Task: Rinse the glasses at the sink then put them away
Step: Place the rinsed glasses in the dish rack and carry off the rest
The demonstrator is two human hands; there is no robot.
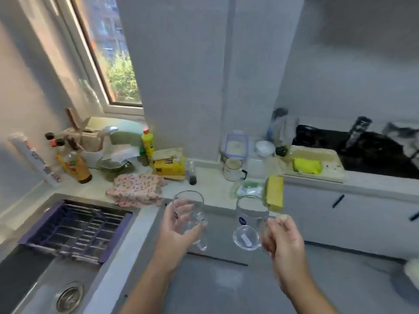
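Kitchen counter (pixel 210 177) crosses mid-frame, and the sink (pixel 22 268) lies at lower left. At centre, the left hand (pixel 174 230) grips the first glass (pixel 188 200) upright; the right hand (pixel 283 241) holds the second glass (pixel 250 220) at its handle. Both must travel left to the sink, and the left hand is nearer.

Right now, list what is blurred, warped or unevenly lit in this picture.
Head view: the wide lens bows the window frame; motion blur softens everything, worst on the right hand and black cooktop; daylight falls from the window; the left glass and right glass show mainly by rims.
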